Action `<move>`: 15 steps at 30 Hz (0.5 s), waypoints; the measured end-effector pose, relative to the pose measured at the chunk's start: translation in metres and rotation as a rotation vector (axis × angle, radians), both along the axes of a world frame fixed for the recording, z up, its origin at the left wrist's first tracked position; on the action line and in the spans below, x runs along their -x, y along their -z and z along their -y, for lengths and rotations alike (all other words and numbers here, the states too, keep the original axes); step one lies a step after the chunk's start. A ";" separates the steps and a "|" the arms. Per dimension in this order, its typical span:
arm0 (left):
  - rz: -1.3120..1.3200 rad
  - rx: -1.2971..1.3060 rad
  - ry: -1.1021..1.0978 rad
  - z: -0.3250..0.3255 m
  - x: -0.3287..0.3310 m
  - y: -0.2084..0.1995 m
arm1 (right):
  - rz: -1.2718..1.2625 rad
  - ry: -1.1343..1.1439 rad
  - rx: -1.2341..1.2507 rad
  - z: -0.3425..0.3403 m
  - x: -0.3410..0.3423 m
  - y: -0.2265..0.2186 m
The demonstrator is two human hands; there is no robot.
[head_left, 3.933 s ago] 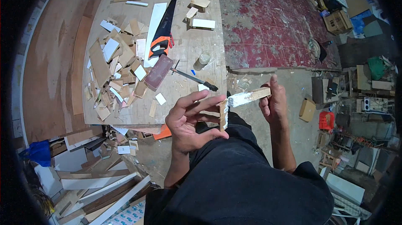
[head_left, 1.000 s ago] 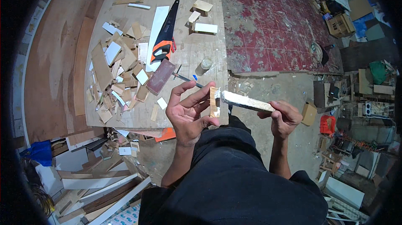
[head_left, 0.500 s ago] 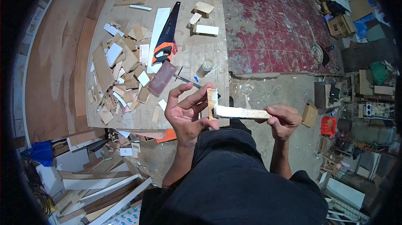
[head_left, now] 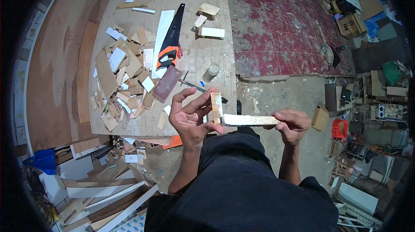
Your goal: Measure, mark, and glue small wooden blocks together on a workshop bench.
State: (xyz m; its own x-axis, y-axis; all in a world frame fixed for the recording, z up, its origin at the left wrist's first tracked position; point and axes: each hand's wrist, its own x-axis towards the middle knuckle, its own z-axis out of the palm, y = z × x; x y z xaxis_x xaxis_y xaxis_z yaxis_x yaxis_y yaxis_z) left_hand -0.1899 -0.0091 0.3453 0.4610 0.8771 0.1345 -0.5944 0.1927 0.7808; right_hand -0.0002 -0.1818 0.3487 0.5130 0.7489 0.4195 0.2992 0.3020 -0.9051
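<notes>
- My left hand (head_left: 190,117): fingers pinch a short wood block (head_left: 215,106), upright.
- My right hand (head_left: 294,125): fingers grip a long strip (head_left: 250,120), level, its end touching the block.
- Both above the table (head_left: 203,55) edge; saw (head_left: 171,44) well apart.

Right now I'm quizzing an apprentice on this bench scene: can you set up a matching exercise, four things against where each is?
Things:
1. small wood block
2. long wood strip
3. handsaw
4. sanding block

Places:
A. lying flat on the workbench, just below the saw's handle
B. pinched in the left hand
C. lying on a white strip on the workbench
D. gripped at one end by the right hand

Pairs: 1-B, 2-D, 3-C, 4-A
</notes>
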 end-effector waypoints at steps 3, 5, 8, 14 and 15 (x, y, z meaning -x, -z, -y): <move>-0.009 -0.001 0.007 0.000 -0.003 0.002 | -0.004 -0.005 -0.050 0.000 -0.005 -0.002; 0.000 -0.021 0.011 0.001 -0.003 0.003 | -0.091 0.032 -0.033 -0.001 -0.004 -0.003; -0.011 -0.056 0.016 0.001 -0.002 0.004 | 0.026 -0.026 0.003 -0.007 -0.008 -0.009; -0.034 -0.065 0.008 0.000 -0.004 0.003 | -0.011 -0.045 -0.013 0.002 -0.018 -0.006; -0.015 -0.049 0.005 0.001 -0.004 0.003 | -0.012 -0.045 -0.013 0.002 -0.017 -0.007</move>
State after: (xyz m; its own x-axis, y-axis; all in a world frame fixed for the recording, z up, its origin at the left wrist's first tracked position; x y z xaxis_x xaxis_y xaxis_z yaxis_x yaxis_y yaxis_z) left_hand -0.1864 -0.0100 0.3426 0.4678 0.8673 0.1701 -0.5813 0.1569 0.7984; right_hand 0.0170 -0.1841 0.3556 0.4839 0.7656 0.4239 0.2746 0.3271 -0.9042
